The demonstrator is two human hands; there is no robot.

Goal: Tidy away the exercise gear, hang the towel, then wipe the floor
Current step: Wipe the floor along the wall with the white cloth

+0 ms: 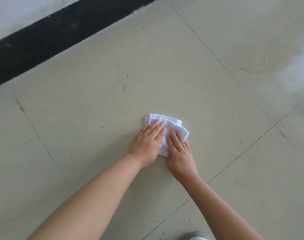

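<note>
Left hand point(146, 143) flat, right hand point(179, 150) flat, arms outstretched

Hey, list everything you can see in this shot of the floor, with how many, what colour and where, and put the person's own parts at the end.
Folded white cloth: one, white, flat on the floor at centre, under both hands.
Glossy beige tiled floor: one, pale beige with thin dark grout lines, fills most of the view, with scattered dark specks.
Black skirting band: one, black, runs diagonally across the upper left at the foot of the wall.
White wall: one, white, top left corner.
Grey shoe tip: one, grey, bottom edge right of centre.
Left hand: one, fingers straight, presses on the cloth's left part.
Right hand: one, fingers straight, presses on the cloth's right part.
</note>
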